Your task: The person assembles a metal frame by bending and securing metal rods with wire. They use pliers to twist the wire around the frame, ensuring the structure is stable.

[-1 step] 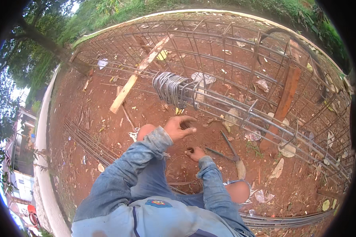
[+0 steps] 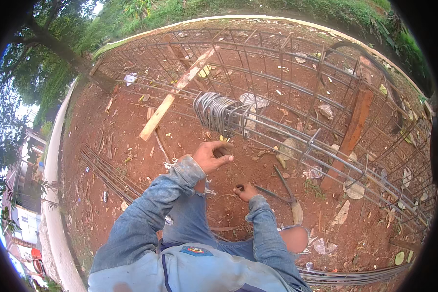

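My left hand [image 2: 210, 156] hovers over the red soil between my knees and the rebar, fingers curved and thumb apart, with nothing visible between them. Lower and to its right, my right hand [image 2: 246, 192] has its fingers curled together; whatever they may pinch is too small to make out. Beside the right hand, a pair of long-handled pincers [image 2: 291, 198] lies on the ground with its handles spread. Ahead of both hands, a bunch of bent steel stirrups [image 2: 216, 111] hangs packed together on long horizontal rebars [image 2: 289, 131].
A rebar cage [image 2: 277, 68] stretches across the far side. A pale wooden plank [image 2: 168, 101] and a brown board [image 2: 350, 131] cross the bars. Thin rods lie in bundles on the left [image 2: 107, 174] and near right [image 2: 355, 276]. Dry leaves and plastic scraps litter the soil.
My left hand has drawn back slightly to the left, widening the gap between my hands. The right hand's fingers stay curled. The whole view has shifted a little.
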Demonstrator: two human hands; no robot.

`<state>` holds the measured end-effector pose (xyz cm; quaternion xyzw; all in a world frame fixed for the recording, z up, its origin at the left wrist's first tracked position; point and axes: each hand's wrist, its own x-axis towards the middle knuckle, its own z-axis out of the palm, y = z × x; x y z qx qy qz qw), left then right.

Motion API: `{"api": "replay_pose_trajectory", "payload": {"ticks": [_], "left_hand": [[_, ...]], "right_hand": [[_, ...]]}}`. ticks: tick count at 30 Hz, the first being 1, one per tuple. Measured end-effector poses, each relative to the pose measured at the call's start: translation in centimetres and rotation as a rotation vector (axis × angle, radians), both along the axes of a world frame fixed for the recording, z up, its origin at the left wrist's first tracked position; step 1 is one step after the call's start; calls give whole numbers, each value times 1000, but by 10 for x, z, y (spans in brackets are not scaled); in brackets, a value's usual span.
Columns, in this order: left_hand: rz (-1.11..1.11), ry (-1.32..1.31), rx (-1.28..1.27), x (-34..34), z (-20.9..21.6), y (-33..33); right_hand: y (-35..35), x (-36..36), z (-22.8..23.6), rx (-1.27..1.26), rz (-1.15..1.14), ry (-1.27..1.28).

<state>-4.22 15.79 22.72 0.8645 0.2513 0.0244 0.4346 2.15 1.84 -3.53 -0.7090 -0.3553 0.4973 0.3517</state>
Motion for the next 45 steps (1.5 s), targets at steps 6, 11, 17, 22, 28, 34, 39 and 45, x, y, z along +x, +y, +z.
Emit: {"api": "replay_pose_trajectory", "payload": {"ticks": [6, 11, 17, 22, 28, 34, 39, 45], "left_hand": [[434, 18, 789, -93, 30, 204], [352, 190, 694, -104, -22, 290], [261, 79, 284, -110, -35, 301], [196, -85, 178, -118, -47, 307], [146, -133, 103, -113, -37, 304], [153, -163, -42, -114, -41, 306], [155, -222, 131, -118, -54, 313], [194, -57, 107, -110, -38, 305]], "right_hand": [[14, -15, 2, 67, -181, -20], [25, -32, 14, -98, -198, -134], [12, -18, 29, -308, -439, -206], [-38, -35, 47, -511, -720, -175], [2, -16, 176, -261, -826, -302], [69, 42, 257, 80, -1213, 25], [102, 48, 285, 204, -939, -760], [110, 177, 290, -267, -438, -805]]}}
